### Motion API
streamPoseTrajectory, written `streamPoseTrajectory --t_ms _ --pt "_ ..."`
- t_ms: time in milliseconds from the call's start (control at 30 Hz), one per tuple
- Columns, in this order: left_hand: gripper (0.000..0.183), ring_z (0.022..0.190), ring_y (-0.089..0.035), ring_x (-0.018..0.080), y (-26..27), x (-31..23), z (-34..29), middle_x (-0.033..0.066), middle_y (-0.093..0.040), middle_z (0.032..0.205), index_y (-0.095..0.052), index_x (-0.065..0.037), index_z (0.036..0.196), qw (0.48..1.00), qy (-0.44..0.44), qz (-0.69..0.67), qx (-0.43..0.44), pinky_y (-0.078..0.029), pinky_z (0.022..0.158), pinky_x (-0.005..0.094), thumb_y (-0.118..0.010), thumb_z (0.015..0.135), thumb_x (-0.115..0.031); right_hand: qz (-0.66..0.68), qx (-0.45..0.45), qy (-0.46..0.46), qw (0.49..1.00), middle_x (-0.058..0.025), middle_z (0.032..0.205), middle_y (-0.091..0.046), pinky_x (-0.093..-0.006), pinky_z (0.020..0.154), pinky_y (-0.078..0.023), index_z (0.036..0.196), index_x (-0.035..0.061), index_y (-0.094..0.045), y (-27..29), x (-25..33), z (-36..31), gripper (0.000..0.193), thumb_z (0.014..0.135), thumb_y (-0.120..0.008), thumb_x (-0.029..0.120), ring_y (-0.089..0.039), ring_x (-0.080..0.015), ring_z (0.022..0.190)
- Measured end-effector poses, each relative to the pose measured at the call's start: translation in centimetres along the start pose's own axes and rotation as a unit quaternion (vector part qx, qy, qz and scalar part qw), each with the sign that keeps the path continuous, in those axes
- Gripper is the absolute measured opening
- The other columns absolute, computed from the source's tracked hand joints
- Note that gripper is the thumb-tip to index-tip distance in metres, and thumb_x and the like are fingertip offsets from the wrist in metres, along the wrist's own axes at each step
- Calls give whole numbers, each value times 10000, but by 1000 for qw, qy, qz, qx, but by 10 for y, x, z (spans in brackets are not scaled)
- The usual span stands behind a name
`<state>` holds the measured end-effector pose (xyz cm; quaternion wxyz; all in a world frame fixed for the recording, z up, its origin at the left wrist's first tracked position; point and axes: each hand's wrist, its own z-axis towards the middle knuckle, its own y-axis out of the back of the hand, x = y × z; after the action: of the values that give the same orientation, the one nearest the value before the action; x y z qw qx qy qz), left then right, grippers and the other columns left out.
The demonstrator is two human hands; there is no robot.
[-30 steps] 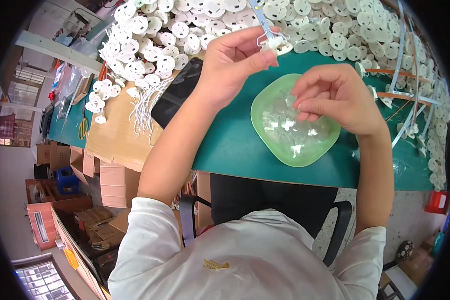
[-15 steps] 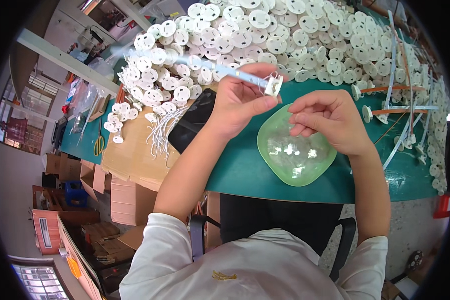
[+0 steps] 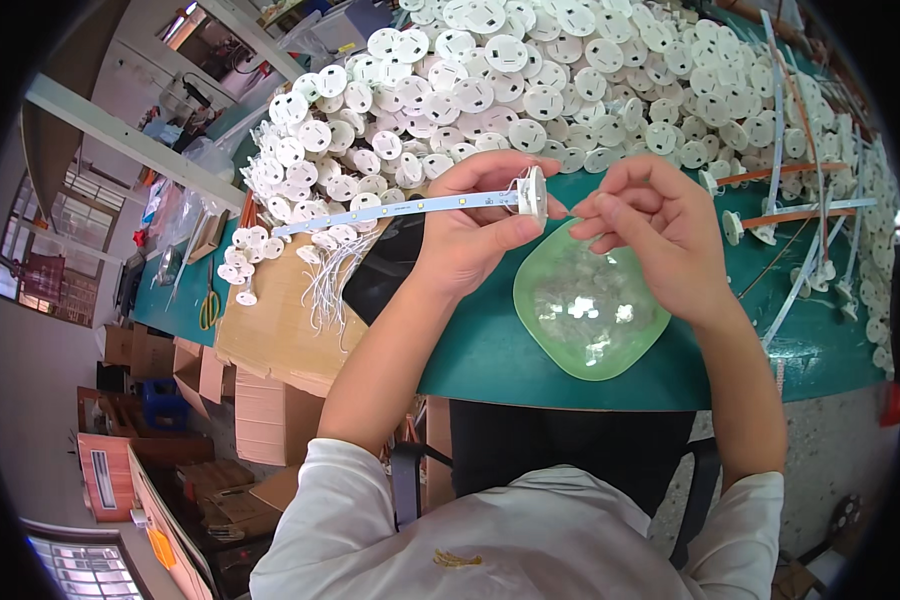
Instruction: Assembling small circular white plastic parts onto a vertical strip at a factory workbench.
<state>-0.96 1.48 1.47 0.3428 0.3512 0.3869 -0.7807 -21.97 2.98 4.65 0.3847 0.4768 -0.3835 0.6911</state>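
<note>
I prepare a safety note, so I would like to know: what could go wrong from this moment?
The right hand pinches near the far edge of the green bowl; anything tiny held there might fall among its clear contents. The left hand grips the white cap, whose long strip juts out leftward; its free end could catch on the nearby white discs.

1. This looks like a small assembly workshop.
2. A great heap of similar white round parts (image 3: 505, 55) fills the back of the green worktop (image 3: 480, 375).
3. A bare LED strip (image 3: 400, 209), loose white wires (image 3: 325, 290) and yellow-handled scissors (image 3: 210, 298) show bench work.
4. Open cardboard boxes (image 3: 262, 420) stand alongside; plastic bags (image 3: 210, 158) lie beyond.
</note>
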Motion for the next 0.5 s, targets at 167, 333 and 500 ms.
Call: streamPoseTrajectory --t_ms 167,333,500 --pt "501 920 -684 252 -3 -1 -2 185 -640 1148 -588 18 1176 1000 -8 -26 4 -568 783 345 -791 718 -5 -167 -38 141 975 -106 945 -677 -234 678 -522 982 -39 -633 1 -2 -7 106 878 -614 -50 -660 -131 813" --pt "524 928 -665 209 1 1 -4 171 -647 1141 -606 20 1168 999 -1 -14 30 -551 826 344 -822 695 -42 -99 -31 174 979 -98 901 -681 -233 700 -521 982 -48 -638 -5 -6 -11 132 857 -620 -85 -646 -114 789" --pt "548 956 -645 172 -2 0 -6 158 -650 1140 -606 12 1179 1000 14 -18 4 -538 845 318 -833 684 -53 -123 -27 157 980 -104 896 -688 -236 701 -520 941 -58 -647 -12 -8 -13 101 848 -625 -90 -650 -129 782"
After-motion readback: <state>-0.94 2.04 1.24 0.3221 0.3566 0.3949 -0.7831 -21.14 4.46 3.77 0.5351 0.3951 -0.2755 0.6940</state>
